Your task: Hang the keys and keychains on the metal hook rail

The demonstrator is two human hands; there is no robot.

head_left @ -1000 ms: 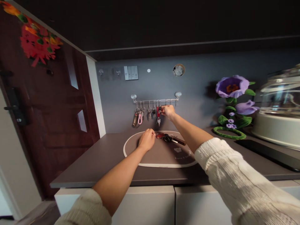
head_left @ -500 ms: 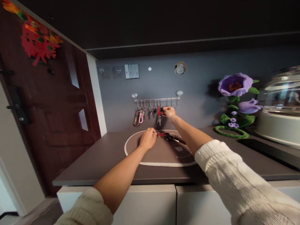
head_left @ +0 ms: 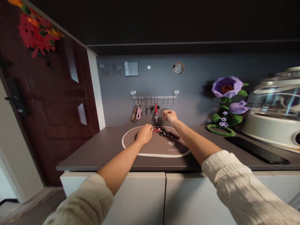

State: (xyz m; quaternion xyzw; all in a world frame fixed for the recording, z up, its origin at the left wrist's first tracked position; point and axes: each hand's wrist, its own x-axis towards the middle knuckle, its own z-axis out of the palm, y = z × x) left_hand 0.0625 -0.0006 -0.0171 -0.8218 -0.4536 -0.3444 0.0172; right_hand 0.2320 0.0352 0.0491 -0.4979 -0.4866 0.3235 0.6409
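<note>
On the oval brown mat (head_left: 147,150), my left hand (head_left: 144,133) rests with its fingers curled inward; what they hold, if anything, is hidden. Just right of its fingertips lies a bunch of keys (head_left: 164,133) with a red tag and a dark strap. My right hand (head_left: 170,117) is in the air below the clear hook rack (head_left: 154,97), its fingers loosely bent and nothing seen between them. Nearest to it hangs a small black key (head_left: 158,107), beside a key with a red strap (head_left: 156,109). Farther left hang a pink loop (head_left: 138,113), a brown tag (head_left: 133,114) and other keys.
A purple flower ornament (head_left: 226,87) stands right of the mat, with a black phone (head_left: 257,150) and a clear-topped white appliance (head_left: 272,122) beyond. A dark cabinet (head_left: 164,25) overhangs the counter (head_left: 93,150). At left is a dark red door (head_left: 58,125).
My right hand has let go of the black key, which now hangs on the rack, and has drawn back slightly down and away. My left hand stays on the mat; the view has shifted slightly.
</note>
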